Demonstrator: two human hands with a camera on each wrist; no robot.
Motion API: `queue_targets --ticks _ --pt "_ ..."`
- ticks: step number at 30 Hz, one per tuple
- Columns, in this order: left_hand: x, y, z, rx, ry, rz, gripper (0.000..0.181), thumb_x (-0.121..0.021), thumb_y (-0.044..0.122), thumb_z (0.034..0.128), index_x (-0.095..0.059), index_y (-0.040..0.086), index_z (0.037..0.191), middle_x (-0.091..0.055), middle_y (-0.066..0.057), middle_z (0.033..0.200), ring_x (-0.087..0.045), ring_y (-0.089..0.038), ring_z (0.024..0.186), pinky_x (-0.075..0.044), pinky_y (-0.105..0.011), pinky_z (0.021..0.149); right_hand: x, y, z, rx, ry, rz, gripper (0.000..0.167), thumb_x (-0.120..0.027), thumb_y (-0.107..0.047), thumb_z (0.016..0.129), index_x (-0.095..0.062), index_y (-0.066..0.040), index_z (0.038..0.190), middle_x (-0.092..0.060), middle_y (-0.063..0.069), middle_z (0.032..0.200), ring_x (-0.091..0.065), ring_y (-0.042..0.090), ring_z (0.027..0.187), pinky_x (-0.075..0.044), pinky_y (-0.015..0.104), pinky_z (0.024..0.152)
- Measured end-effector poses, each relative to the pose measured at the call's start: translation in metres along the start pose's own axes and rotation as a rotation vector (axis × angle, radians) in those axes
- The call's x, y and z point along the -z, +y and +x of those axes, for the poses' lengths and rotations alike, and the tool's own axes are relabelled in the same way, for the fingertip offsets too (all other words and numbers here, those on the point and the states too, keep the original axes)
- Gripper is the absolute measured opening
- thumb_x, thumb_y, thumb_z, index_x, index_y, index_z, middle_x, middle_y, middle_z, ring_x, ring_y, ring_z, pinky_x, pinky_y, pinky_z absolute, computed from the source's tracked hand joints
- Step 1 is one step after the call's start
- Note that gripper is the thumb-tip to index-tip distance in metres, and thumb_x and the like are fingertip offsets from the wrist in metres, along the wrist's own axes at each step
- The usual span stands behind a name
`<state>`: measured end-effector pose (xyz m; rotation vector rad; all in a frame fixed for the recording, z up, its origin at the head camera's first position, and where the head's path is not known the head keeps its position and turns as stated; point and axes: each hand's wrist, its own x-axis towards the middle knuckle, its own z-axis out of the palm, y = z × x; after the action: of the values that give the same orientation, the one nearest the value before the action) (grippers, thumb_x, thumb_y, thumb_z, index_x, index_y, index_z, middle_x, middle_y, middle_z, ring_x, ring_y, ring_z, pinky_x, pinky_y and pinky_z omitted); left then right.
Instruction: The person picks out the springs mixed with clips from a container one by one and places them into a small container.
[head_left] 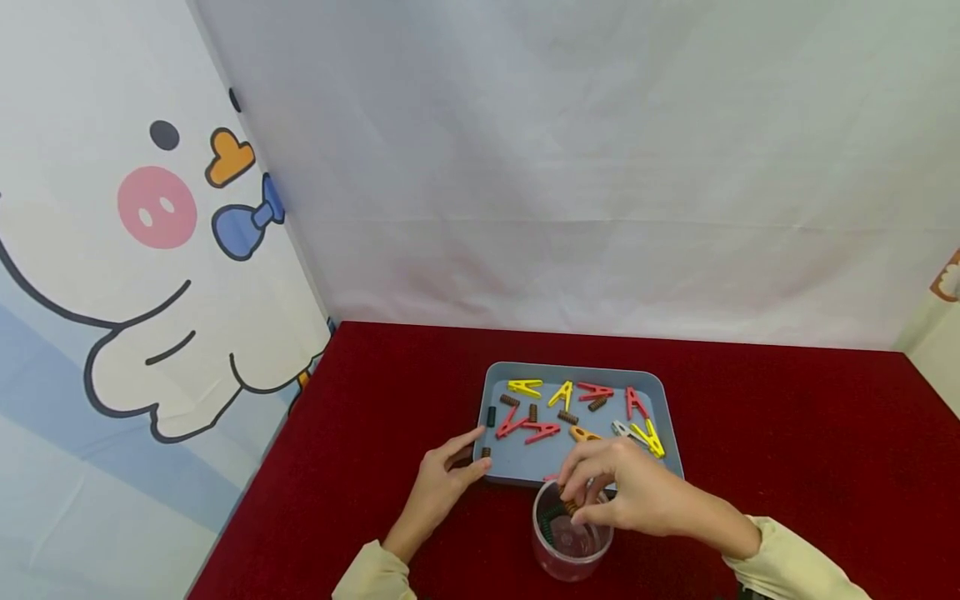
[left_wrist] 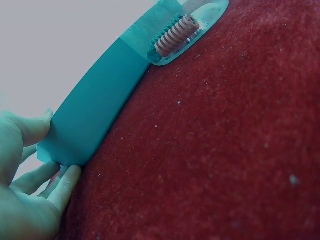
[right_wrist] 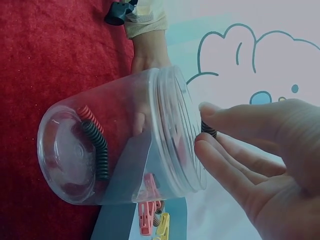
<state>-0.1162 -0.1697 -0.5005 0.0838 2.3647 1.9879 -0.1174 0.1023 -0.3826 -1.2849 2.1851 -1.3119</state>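
Note:
Fingers and thumb of my left hand (head_left: 438,486) (left_wrist: 30,175) grip the front left corner of the blue-grey tray (head_left: 517,475) (left_wrist: 100,95). My right hand (head_left: 637,492) (right_wrist: 260,155) pinches a brown spring (head_left: 569,506), which looks dark in the right wrist view (right_wrist: 208,130), at the mouth of a clear jar (head_left: 566,567) (right_wrist: 125,95). Inside the jar lie dark green springs (right_wrist: 101,162) and a reddish one (right_wrist: 91,117). On the tray are brown springs (head_left: 567,417), a dark spring (head_left: 491,417), and red (head_left: 542,431), yellow (head_left: 525,387), orange (head_left: 582,434) and grey clips.
The jar stands in front of the tray on a red cloth (head_left: 375,400). A pale curtain (head_left: 600,167) hangs behind the table, and a cartoon-printed sheet (head_left: 90,250) covers the left side.

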Motion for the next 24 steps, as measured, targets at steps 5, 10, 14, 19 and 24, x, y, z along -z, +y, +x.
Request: queue_targets --ticks 5,10,14,19,24 --pt "0.001 0.018 -0.006 0.009 -0.018 -0.013 0.05 -0.068 0.014 0.0885 -0.053 0.006 0.135 -0.048 -0.014 0.138 -0.05 -0.033 0.12 -0.048 -0.032 0.088 -0.003 0.001 -0.001 0.029 0.0 -0.045 0.016 -0.079 -0.004 0.075 -0.073 -0.013 0.086 -0.063 0.002 0.096 -0.062 0.004 0.073 -0.053 0.024 0.062" --pt "0.002 0.033 -0.011 0.011 -0.02 0.002 0.049 -0.067 0.012 0.0888 -0.052 0.002 0.135 -0.048 -0.018 0.137 -0.049 -0.036 0.12 -0.048 -0.035 0.089 -0.006 0.003 0.0 0.06 -0.007 -0.098 0.017 -0.08 -0.002 0.073 -0.072 -0.013 0.084 -0.062 0.001 0.093 -0.06 0.0 0.071 -0.052 0.022 0.059" --pt "0.002 0.033 -0.011 0.006 -0.016 -0.003 0.049 -0.067 0.011 0.0889 -0.052 0.001 0.135 -0.048 -0.019 0.137 -0.05 -0.037 0.119 -0.048 -0.034 0.088 -0.008 0.003 0.001 0.056 -0.022 -0.127 0.016 -0.08 -0.002 0.073 -0.072 -0.012 0.083 -0.061 0.001 0.092 -0.059 -0.001 0.07 -0.052 0.022 0.058" --pt "0.002 0.033 -0.012 0.006 -0.015 -0.003 0.049 -0.067 0.011 0.0889 -0.052 0.001 0.135 -0.048 -0.019 0.137 -0.05 -0.036 0.119 -0.049 -0.033 0.087 -0.011 0.003 0.002 0.061 -0.033 -0.149 0.015 -0.08 -0.001 0.073 -0.072 -0.01 0.082 -0.061 0.001 0.092 -0.059 -0.001 0.07 -0.051 0.019 0.058" --pt "0.001 0.035 -0.012 0.003 -0.019 0.001 0.049 -0.067 0.012 0.0892 -0.051 0.001 0.135 -0.047 -0.019 0.137 -0.049 -0.037 0.12 -0.048 -0.035 0.088 -0.014 0.004 0.002 0.078 -0.044 -0.171 0.016 -0.08 0.001 0.072 -0.072 -0.01 0.082 -0.06 0.001 0.091 -0.058 -0.001 0.07 -0.05 0.017 0.058"
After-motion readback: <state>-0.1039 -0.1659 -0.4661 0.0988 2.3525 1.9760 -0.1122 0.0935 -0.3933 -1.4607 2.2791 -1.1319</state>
